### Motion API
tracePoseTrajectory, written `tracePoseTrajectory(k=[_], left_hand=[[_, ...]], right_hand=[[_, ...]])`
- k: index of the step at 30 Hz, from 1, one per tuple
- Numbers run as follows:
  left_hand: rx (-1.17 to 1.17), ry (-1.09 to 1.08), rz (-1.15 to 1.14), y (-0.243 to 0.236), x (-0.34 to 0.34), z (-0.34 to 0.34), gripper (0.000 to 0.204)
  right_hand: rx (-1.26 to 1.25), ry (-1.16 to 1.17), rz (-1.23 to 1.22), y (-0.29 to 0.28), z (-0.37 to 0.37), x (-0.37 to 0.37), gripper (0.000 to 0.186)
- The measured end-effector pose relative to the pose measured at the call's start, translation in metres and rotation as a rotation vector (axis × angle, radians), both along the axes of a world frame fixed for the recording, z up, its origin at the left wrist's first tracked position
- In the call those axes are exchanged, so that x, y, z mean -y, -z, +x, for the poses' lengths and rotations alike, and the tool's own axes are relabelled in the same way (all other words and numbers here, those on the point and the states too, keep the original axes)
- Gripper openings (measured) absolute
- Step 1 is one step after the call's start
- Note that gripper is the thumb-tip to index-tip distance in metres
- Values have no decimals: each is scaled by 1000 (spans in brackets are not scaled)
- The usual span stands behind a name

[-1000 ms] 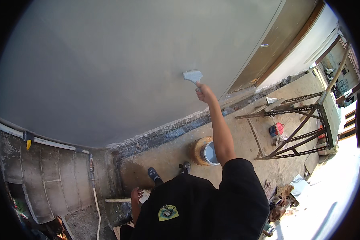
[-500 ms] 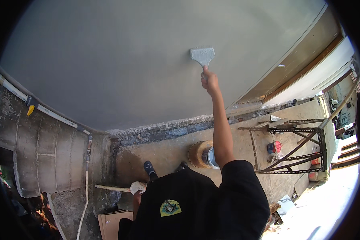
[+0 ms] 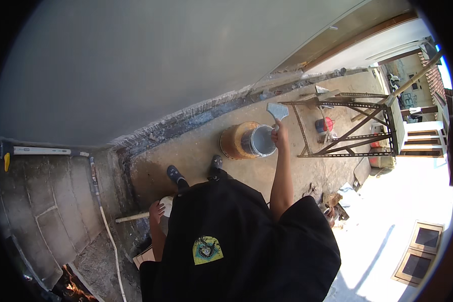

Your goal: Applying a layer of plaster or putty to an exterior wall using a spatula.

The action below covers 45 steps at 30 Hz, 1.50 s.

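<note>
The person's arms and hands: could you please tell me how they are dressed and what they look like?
Both forearms are bare, and the left hand and right hand wear no gloves. Loose black short sleeves of a black top cover the upper arms. The top carries a yellow-green shield-shaped badge. No watch or rings are discernible.

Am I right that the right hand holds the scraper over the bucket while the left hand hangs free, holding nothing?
Not quite. The head view shows the left hand gripping a pale stick-like handle, not hanging free. The rest stands: the right hand holds the scraper over the bucket.
</note>
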<state>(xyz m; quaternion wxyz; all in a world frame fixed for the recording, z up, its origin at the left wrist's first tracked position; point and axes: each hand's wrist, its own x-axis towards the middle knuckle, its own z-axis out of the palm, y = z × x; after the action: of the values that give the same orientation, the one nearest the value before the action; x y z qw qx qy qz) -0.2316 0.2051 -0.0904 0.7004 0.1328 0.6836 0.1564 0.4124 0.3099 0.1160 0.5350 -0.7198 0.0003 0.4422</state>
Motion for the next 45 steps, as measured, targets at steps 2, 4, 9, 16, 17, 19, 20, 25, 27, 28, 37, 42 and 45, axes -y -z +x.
tracePoseTrajectory(k=[2,4,9,16,17,19,20,25,27,28,37,42,45], left_hand=[[-4,34,-13,-9,-10,-1,49],[-15,72,-15,-14,-26,-1,51],[-118,105,-24,-36,-42,26,55],[-141,88,191,-75,0,87,54],[-166,109,156,-80,7,102,51],[-215,125,106,-76,33,121,39],[-225,77,103,-83,57,125,37],[-415,-4,-183,-128,177,173,34],[-362,412,-41,-114,259,151,37],[-358,405,-53,-116,264,157,37],[-333,48,-207,-157,267,206,42],[-393,72,-168,-152,268,218,47],[-375,145,-122,-140,277,207,47]], right_hand=[[100,-24,-118,-5,8,44,30],[217,-78,-389,-1,27,80,30],[368,-321,-645,30,41,106,26],[450,-959,-537,216,119,86,19],[635,-1238,-473,251,138,93,16],[672,-1401,-513,303,158,92,13],[708,-1452,-543,317,155,85,13],[680,-1083,-799,326,131,46,31],[631,-1109,-803,304,123,42,42],[567,-1104,-897,292,118,35,38],[502,-1028,-951,280,111,25,46],[629,-1117,-920,264,84,23,42],[661,-1149,-893,267,80,24,43]])
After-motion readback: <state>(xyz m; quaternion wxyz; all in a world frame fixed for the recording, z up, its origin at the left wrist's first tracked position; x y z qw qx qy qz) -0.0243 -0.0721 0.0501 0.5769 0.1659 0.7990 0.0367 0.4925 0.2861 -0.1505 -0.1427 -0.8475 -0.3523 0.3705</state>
